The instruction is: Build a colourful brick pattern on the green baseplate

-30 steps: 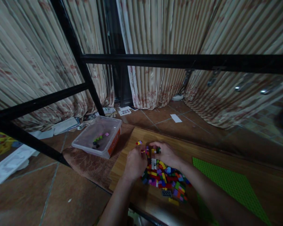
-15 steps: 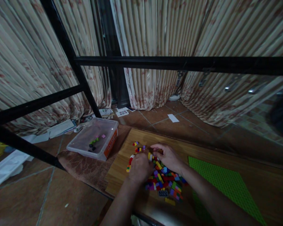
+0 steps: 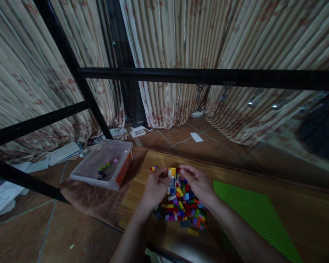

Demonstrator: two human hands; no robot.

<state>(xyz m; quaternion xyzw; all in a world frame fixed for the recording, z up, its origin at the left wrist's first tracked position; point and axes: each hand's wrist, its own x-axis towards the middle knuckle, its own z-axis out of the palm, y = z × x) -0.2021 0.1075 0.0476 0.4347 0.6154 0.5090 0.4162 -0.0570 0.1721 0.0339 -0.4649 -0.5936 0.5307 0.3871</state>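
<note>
A heap of small coloured bricks point(image 3: 185, 208) lies on a wooden board point(image 3: 134, 193). Above its far edge my left hand point(image 3: 155, 188) and my right hand point(image 3: 199, 182) face each other, fingers curled. Between them stands a short stack of bricks point(image 3: 171, 179), yellow on top and blue below; both hands appear to pinch it. A few loose bricks point(image 3: 153, 168) lie just beyond the left hand. A green studded baseplate point(image 3: 249, 215) lies flat to the right of the heap.
A clear plastic tub point(image 3: 104, 170) with an orange label holds several bricks, on a brown mat left of the board. Black metal bars point(image 3: 208, 76) cross the view in front of striped curtains. Papers point(image 3: 63, 153) litter the tiled floor.
The hands have come together at the heap's far edge and a yellow-and-blue stack now stands between them. The bricks scattered to the left half a second ago are no longer spread there.
</note>
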